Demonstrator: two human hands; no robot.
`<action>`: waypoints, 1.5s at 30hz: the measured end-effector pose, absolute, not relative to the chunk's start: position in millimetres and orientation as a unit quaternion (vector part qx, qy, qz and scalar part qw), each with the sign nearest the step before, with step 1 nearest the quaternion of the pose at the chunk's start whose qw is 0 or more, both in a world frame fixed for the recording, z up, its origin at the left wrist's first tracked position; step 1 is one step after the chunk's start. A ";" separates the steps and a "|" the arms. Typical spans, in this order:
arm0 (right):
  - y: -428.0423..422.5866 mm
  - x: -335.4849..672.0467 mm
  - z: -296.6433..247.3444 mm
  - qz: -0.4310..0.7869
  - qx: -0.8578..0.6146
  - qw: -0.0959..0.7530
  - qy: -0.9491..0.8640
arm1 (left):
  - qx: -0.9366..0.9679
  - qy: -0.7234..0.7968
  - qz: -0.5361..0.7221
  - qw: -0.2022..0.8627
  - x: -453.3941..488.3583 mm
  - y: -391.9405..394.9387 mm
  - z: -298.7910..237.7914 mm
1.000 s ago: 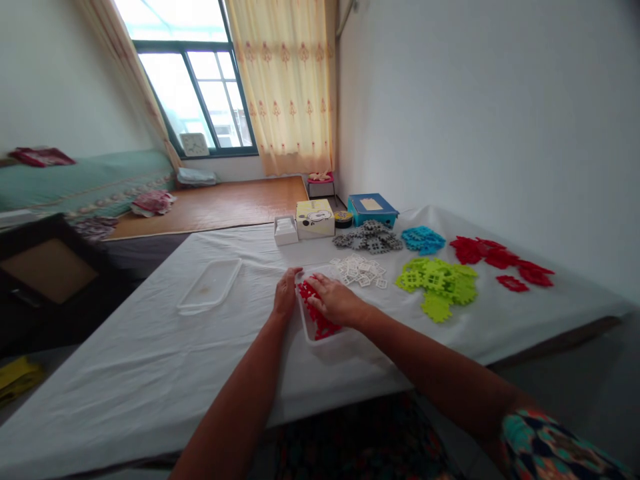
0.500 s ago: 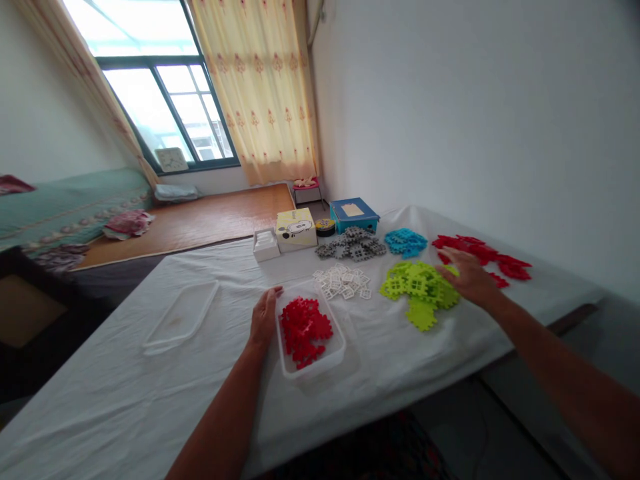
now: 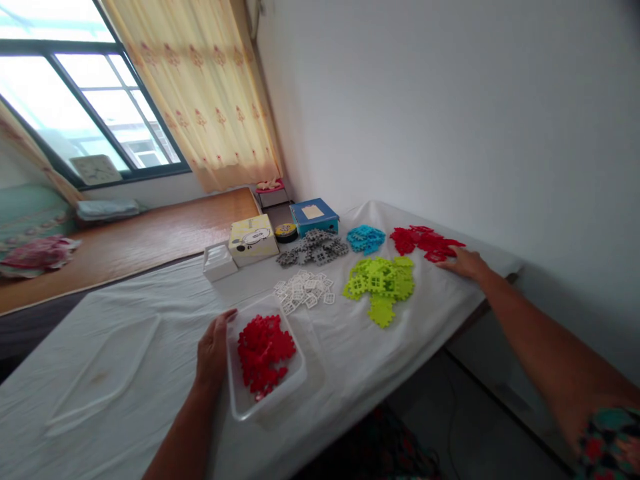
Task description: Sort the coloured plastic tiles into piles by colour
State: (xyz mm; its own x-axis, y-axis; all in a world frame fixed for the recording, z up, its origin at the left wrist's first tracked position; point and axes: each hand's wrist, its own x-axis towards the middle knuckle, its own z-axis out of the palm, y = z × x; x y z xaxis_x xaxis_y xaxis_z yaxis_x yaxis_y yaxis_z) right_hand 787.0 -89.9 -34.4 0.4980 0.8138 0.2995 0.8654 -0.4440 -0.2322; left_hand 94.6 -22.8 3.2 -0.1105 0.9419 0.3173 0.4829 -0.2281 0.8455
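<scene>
My left hand (image 3: 213,350) is closed on the left wall of a clear plastic container (image 3: 234,401), fingertips at its far corner. Red toothed building tiles (image 3: 264,353) lie heaped inside it. At the right side of the table, my right hand (image 3: 465,262) has its fingers and thumb around the near end of a loose red tile pile (image 3: 425,241); the fingertips are partly hidden among the pieces. Closer to the container are lime-green tiles (image 3: 383,283) and small white window-frame pieces (image 3: 303,290).
Grey tiles (image 3: 315,247) and blue tiles (image 3: 365,239) lie farther back. Behind them stand a blue box (image 3: 315,217), a round black-and-yellow tin (image 3: 286,233), a cream box (image 3: 253,240) and a white box (image 3: 219,262). A clear lid (image 3: 107,370) lies left. The wall borders the right.
My right hand has moved from above the green tiles to the red pile's near right end. Fewer red pieces lie there apart. The view has turned right; my left hand stays on the container.
</scene>
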 end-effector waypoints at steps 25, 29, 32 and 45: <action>47.6 728.1 8.4 -0.034 -0.798 0.022 -0.601 | 0.619 0.578 0.476 0.235 94.3 -26.2 5.0; 41.5 727.5 8.5 -0.085 -0.794 0.006 -0.602 | 0.616 0.578 0.476 0.244 94.3 -25.5 4.5; 38.1 728.1 10.8 -0.079 -0.793 0.008 -0.604 | 0.616 0.573 0.479 0.250 93.8 -25.1 3.3; 20.1 749.7 32.3 -0.081 -0.826 0.171 -0.531 | 0.628 0.559 0.480 0.251 90.1 -19.1 -3.9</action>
State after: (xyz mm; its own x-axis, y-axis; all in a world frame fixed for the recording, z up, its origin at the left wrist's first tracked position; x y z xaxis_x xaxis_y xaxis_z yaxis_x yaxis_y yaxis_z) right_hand 749.7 20.1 32.3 0.4221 0.8497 0.3159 0.9053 -0.3767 -0.1963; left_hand 90.1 -19.1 -3.9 -0.0857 0.9428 0.3221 0.4599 -0.2494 0.8522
